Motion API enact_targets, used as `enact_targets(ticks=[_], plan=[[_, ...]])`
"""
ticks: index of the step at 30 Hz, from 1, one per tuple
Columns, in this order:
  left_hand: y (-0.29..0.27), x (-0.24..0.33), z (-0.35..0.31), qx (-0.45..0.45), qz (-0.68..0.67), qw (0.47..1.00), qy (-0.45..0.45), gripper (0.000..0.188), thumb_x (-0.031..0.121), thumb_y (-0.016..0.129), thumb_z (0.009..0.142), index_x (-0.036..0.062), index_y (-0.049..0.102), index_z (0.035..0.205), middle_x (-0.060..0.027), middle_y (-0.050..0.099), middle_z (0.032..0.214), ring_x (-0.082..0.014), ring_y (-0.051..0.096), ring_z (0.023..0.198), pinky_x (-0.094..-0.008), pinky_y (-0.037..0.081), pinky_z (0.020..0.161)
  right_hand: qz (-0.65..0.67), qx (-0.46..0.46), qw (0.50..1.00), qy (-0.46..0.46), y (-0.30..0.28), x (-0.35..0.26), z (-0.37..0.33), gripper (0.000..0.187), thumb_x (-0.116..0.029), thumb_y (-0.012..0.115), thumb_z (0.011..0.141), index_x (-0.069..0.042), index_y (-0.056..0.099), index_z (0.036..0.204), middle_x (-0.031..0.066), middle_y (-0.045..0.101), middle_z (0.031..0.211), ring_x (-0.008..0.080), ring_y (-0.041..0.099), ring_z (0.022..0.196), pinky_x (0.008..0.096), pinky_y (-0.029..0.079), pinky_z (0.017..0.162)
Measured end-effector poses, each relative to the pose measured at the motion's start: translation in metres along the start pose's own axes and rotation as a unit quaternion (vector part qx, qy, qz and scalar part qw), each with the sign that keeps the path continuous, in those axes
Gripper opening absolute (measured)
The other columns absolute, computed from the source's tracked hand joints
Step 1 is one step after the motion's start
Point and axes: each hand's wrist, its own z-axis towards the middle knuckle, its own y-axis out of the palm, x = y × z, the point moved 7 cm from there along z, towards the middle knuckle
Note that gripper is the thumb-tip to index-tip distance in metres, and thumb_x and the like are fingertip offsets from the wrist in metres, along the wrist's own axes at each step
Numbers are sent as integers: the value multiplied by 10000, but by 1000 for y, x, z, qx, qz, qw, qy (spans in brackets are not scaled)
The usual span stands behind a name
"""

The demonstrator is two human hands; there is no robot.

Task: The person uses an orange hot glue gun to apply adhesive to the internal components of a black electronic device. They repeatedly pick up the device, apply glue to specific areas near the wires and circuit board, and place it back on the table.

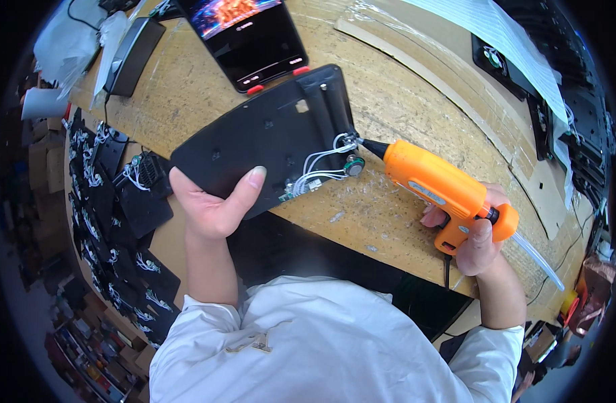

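Note:
My left hand grips the near left edge of a black plastic panel, its thumb on top and its other fingers hidden beneath. White wires run across the panel's right side, from a small green circuit board up to the right edge. A round component with a green rim sits beside the wires. My right hand is wrapped around the handle of an orange hot glue gun. The gun's black nozzle meets the panel's right edge by the wire ends. A clear glue stick sticks out behind it.
A phone with its screen lit stands on red supports just beyond the panel. Many wired black parts are laid out at left. A cardboard strip lies along the wooden table, with more black parts at far right.

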Motion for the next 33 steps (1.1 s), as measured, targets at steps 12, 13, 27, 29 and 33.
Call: enact_targets(ticks=[12, 13, 27, 29, 33], plan=[[1, -5, -1, -30, -19, 999, -17, 302, -51, 660, 715, -54, 600, 1011, -97, 649, 930, -129, 606, 816, -250, 474, 735, 39, -8, 998, -41, -1, 4, -5, 509, -486, 497, 904, 8, 620, 930, 110, 638, 637, 205, 628, 508, 294, 518, 502], [0, -5, 0, -26, -9, 1000, -15, 370, -51, 661, 715, -49, 558, 1071, -104, 635, 965, -134, 600, 853, -256, 471, 762, 74, 8, 997, 14, -5, 12, -10, 588, -558, 492, 887, 16, 619, 911, 116, 643, 678, 216, 646, 570, 322, 547, 576], [-11, -23, -47, 18, -50, 977, -204, 595, -46, 667, 753, 16, 342, 1247, -122, 538, 1109, -167, 554, 1019, -300, 441, 905, 243, -21, 962, 125, -14, 26, -21, 717, -684, 414, 856, 2, 591, 967, 126, 635, 910, 282, 615, 925, 461, 473, 890], [-7, -31, -53, 24, -69, 974, -216, 559, -40, 665, 763, 23, 352, 1221, -125, 527, 1119, -164, 541, 1041, -297, 434, 914, 235, -21, 963, 134, -14, 27, -20, 743, -691, 476, 826, 28, 609, 958, 138, 647, 910, 279, 632, 927, 444, 493, 886], [-5, -36, -55, 30, -99, 971, -218, 558, -43, 657, 767, 26, 346, 1226, -125, 530, 1114, -164, 545, 1036, -293, 435, 910, 219, -7, 967, 130, -14, 26, -20, 724, -676, 520, 813, 32, 619, 930, 142, 651, 897, 278, 641, 891, 450, 517, 852]])
